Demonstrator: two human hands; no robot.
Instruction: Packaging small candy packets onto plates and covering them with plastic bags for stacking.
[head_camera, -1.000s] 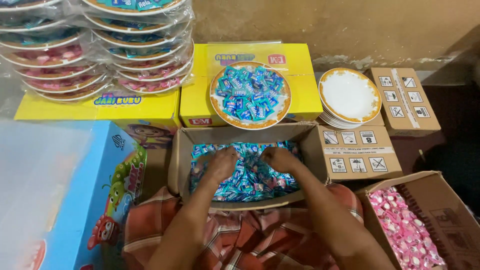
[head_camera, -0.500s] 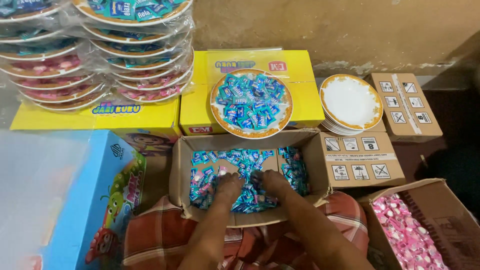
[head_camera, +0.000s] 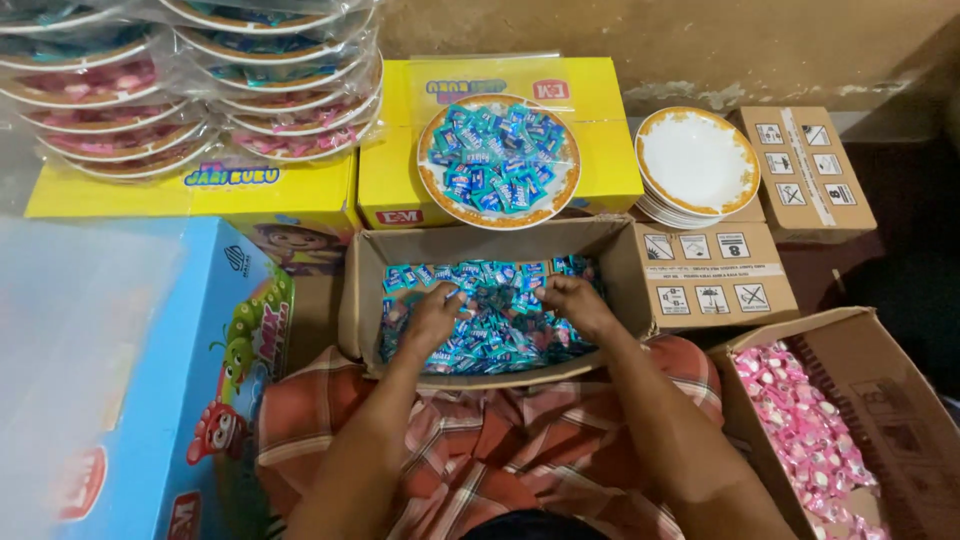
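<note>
Cardboard box (head_camera: 365, 290): blue-wrapped candies (head_camera: 500, 320), hands buried.

Bare forearms and hands (head_camera: 505, 310) (no sleeves, rings or watch showing); red, white and grey checked cloth over the lap.

Open brown carton (head_camera: 362, 290) at centre, packed with small blue-and-teal wrapped sweets (head_camera: 500, 325), both hands sunk in among them. Right flap (head_camera: 715, 272) folded out flat, bearing a row of black-and-white handling symbols. Behind it, a yellow box (head_camera: 610, 130) with a red label patch on the front, carrying a gold-rimmed plate heaped with the same blue wrappers. To the left, a flatter yellow box (head_camera: 200, 190) with blue lettering and a cartoon figure. Near left, a tall light-blue box (head_camera: 190, 340) with green and red cartoon creatures. Far right, a shut brown carton (head_camera: 805, 170), taped, with symbol stickers. Near right, an open carton (head_camera: 850, 350) of pink-wrapped sweets (head_camera: 810, 430).
</note>
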